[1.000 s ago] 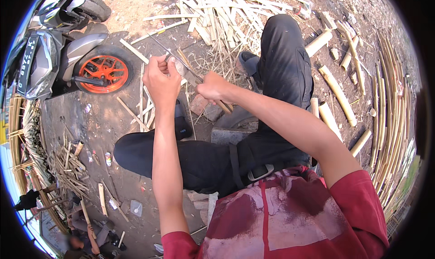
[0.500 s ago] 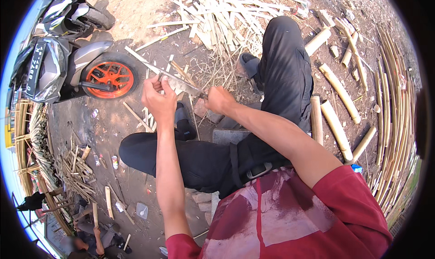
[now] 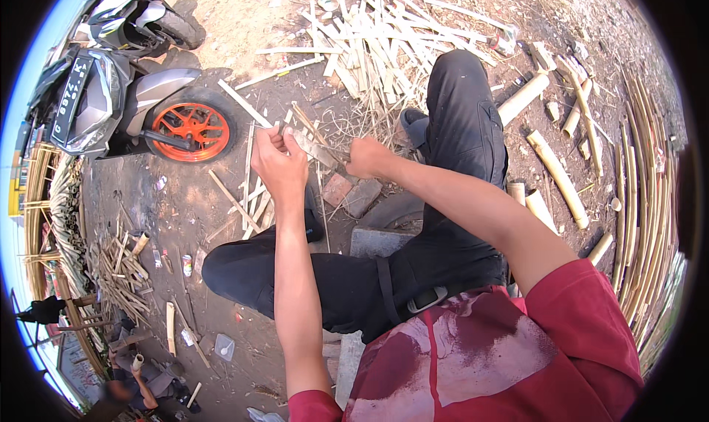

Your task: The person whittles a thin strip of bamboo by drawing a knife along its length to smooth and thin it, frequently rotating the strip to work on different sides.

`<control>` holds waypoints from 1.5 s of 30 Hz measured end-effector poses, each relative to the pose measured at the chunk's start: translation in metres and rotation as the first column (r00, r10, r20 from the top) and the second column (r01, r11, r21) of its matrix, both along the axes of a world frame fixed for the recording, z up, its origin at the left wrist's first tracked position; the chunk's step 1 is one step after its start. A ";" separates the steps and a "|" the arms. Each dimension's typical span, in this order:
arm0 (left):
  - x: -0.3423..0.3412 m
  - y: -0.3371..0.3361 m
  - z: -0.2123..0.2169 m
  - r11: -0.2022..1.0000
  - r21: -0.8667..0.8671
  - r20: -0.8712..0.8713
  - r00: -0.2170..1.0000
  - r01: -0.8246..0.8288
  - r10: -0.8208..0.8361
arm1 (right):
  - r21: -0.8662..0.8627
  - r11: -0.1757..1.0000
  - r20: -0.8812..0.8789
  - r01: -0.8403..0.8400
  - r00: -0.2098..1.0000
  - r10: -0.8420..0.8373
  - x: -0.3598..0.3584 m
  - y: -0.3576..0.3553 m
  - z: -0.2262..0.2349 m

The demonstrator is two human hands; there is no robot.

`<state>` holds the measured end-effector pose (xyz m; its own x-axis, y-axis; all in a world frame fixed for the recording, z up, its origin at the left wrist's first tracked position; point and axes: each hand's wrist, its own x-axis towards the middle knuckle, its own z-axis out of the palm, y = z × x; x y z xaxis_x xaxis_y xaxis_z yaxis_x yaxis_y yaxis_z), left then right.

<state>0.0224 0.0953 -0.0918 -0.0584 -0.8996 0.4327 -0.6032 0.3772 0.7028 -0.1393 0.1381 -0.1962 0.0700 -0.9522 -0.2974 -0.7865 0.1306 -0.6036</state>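
Observation:
My left hand [image 3: 281,163] is closed, thumb against fingers, on a pale split bamboo strip [image 3: 245,103]. The strip sticks out from the fingers toward the upper left. In my closed right hand [image 3: 369,158] is the handle of a knife, mostly hidden by the fingers. The knife's broad grey blade [image 3: 316,150] slants from that hand toward the left fingertips and lies close to them. Whether its edge touches the strip I cannot tell. Both hands are out in front of my knees, above ground strewn with bamboo strips and shavings.
A heap of split bamboo strips [image 3: 377,49] lies ahead. Cut bamboo lengths [image 3: 557,167] and long poles [image 3: 642,200] are at the right. A motorcycle with an orange wheel [image 3: 190,132] stands at the left. Bricks [image 3: 337,190] lie below my hands. Another person [image 3: 151,381] sits at the lower left.
Both hands sit slightly lower and further right in the picture, as the whole view has shifted. The knife's blade now lies nearer the left fingertips; both grips stay the same.

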 end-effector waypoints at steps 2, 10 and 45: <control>0.005 -0.002 0.005 1.000 -0.028 0.041 0.999 0.007 -0.006 | 0.506 0.857 0.476 0.093 0.799 -0.368 0.018 0.011 0.024; -0.010 0.011 0.001 0.993 -0.055 0.072 0.992 0.104 -0.100 | 0.309 0.890 0.163 0.335 0.903 -0.397 0.020 0.064 -0.060; 0.093 -0.029 0.002 0.988 0.116 -0.211 0.970 -0.099 0.122 | 0.501 0.780 0.346 0.375 0.739 -0.578 -0.030 -0.004 -0.052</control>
<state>0.1157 0.0661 -0.0896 0.1288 -0.9358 0.3282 -0.4656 0.2352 0.8532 -0.1698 0.1338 -0.2481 -0.1389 -0.7117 -0.6886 -0.1944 0.7014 -0.6857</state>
